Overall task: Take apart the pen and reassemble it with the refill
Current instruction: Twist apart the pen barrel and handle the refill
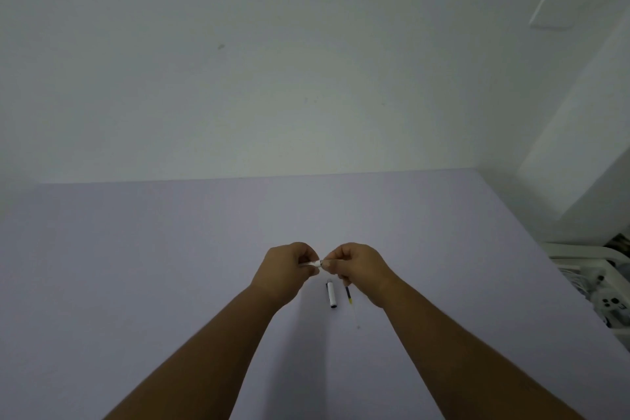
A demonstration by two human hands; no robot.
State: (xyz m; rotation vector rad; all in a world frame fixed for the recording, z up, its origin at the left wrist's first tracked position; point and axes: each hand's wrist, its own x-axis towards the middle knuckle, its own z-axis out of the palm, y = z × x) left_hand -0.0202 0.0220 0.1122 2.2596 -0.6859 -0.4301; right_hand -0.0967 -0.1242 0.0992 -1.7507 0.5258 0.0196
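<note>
Both hands meet above the middle of the lilac table [136, 266]. My left hand [286, 269] pinches a white pen barrel [312, 263] that lies level and points right. My right hand [358, 266] grips the barrel's right end with thumb and forefinger; what it holds there is hidden by the fingers. On the table just below the hands lies the white pen cap [332, 294] with a dark end. Right of it lies a thin refill [351, 303], dark and yellow near the top, clear toward its tip.
A plain white wall rises behind the table's far edge. At the right edge stands a white basket [579, 259] holding small white items. A white wall plate [552, 12] sits high on the right.
</note>
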